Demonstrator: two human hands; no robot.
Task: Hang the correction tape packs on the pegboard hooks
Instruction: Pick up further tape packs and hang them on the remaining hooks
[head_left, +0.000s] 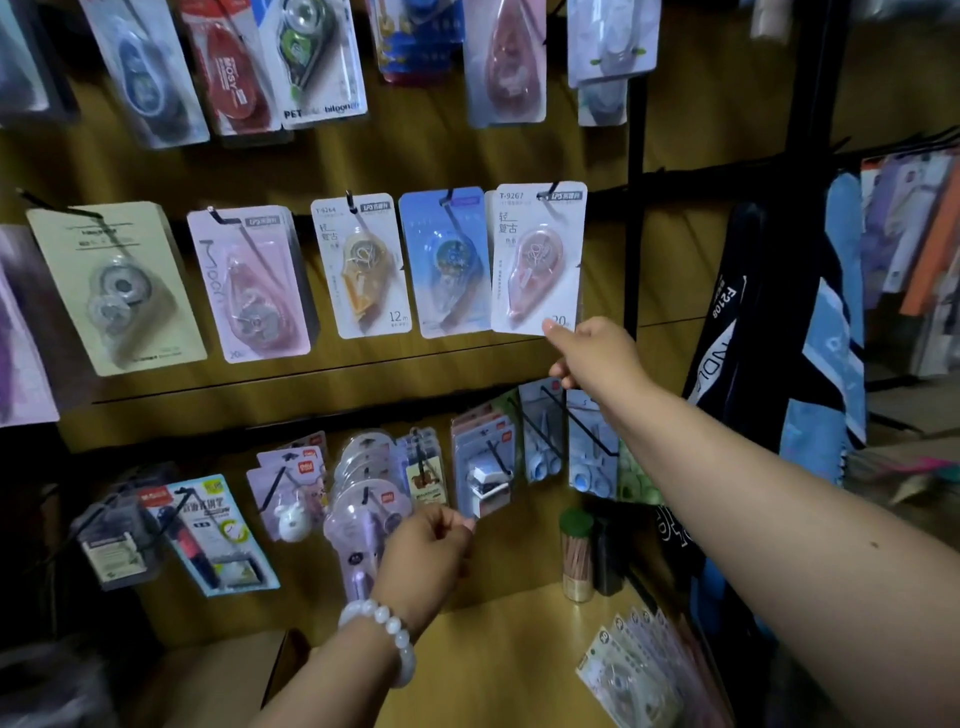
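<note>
Up at the middle row, my right hand (592, 358) pinches the bottom corner of a pink correction tape pack (537, 257) hanging on its hook (551, 189). Lower down, my left hand (426, 556) is curled, fingers pressed together by the lilac packs (358, 525); whether it holds anything, cannot tell.

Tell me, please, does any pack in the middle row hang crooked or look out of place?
Yes. The beige pack at the left of that row hangs tilted, its bottom swung right. The pink pack at the right end sits straight, its lower corner pinched by the right hand. The others hang fairly even.
</note>
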